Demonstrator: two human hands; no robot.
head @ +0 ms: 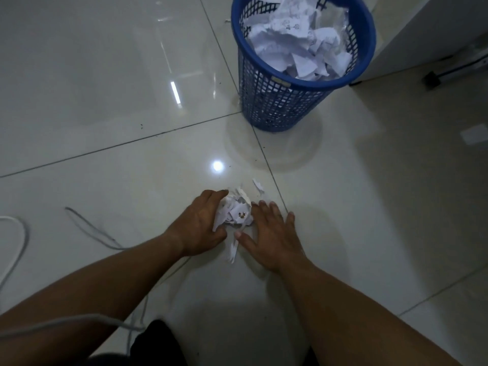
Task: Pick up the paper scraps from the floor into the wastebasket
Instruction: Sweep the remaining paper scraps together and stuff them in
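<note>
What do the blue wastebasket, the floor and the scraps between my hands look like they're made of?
The wastebasket looks like moulded blue plastic: a lattice of square holes under a smooth solid rim. The floor seems glazed tile, likely ceramic: glossy, mirroring lights, with dark grout lines. The scraps are thin white paper, torn and crumpled, matte.

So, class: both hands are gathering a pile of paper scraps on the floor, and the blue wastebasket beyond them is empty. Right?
No. The head view shows the blue wastebasket heaped with crumpled paper, not empty. The left hand and right hand are indeed gathering the pile of scraps on the floor.
</note>
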